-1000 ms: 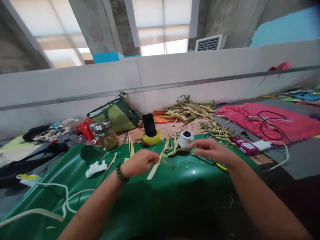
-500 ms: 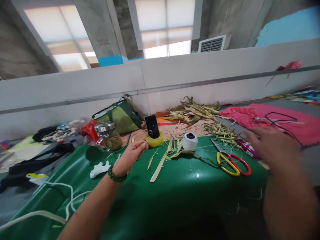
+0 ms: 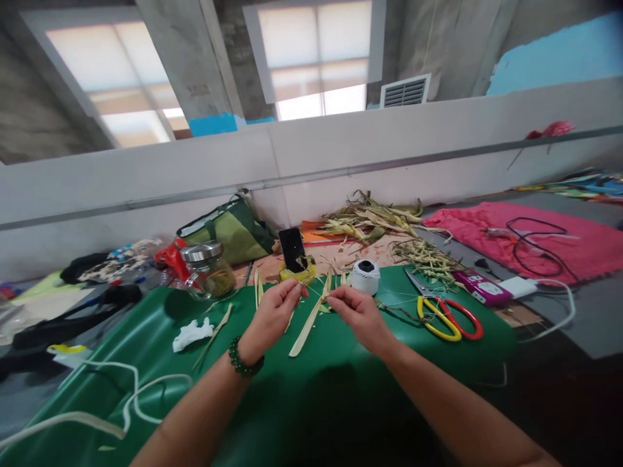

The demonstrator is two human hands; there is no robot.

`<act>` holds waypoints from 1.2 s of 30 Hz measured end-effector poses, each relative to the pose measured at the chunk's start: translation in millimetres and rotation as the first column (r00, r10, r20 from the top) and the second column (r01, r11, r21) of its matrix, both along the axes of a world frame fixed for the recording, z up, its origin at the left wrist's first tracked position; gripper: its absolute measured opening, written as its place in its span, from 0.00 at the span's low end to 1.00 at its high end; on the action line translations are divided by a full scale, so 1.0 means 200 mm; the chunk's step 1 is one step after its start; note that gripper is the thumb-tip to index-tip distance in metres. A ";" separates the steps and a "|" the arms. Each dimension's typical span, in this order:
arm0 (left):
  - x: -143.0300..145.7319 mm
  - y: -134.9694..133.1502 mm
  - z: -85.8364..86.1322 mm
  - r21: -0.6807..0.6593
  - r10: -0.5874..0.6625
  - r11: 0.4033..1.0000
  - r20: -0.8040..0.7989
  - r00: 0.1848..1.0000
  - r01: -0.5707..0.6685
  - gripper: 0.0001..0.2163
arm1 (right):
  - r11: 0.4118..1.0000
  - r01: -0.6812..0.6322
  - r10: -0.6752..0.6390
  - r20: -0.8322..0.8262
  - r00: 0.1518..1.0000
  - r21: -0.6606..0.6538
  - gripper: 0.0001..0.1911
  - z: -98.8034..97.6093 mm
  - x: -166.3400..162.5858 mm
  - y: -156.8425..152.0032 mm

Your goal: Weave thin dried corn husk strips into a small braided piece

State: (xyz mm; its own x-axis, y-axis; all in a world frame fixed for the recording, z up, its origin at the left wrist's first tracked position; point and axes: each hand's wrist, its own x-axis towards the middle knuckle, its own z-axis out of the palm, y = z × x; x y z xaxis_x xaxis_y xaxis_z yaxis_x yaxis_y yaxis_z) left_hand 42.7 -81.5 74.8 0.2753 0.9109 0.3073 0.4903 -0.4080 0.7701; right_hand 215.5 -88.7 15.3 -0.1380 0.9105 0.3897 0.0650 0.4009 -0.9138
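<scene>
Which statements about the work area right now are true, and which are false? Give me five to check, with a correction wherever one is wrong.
1. A long pale husk strip lies on the green sheet. True.
2. The red-and-yellow-handled scissors lie to the right of the white thread spool. True.
3. The right hand is holding the scissors. False: the scissors lie apart from it, and it is pinched shut close to the left hand.
4. A green beaded bracelet is on the left wrist. True.
5. The smartphone lies flat on its back. False: it is propped up at the yellow tape roll.
</scene>
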 end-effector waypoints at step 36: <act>-0.01 0.00 -0.14 -0.138 -0.336 0.933 0.004 0.942 0.334 0.16 | 0.923 -0.262 0.070 0.547 0.834 0.282 0.16 0.04 0.08 0.05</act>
State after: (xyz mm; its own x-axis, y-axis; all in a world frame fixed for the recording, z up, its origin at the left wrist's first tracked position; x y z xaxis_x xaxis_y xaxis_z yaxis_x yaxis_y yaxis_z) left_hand 41.2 -81.8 47.2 0.5763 0.7972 0.1796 0.3589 -0.4444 0.8208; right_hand 231.3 -79.0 23.9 -0.5429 0.6832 0.4884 0.3923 0.7205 -0.5718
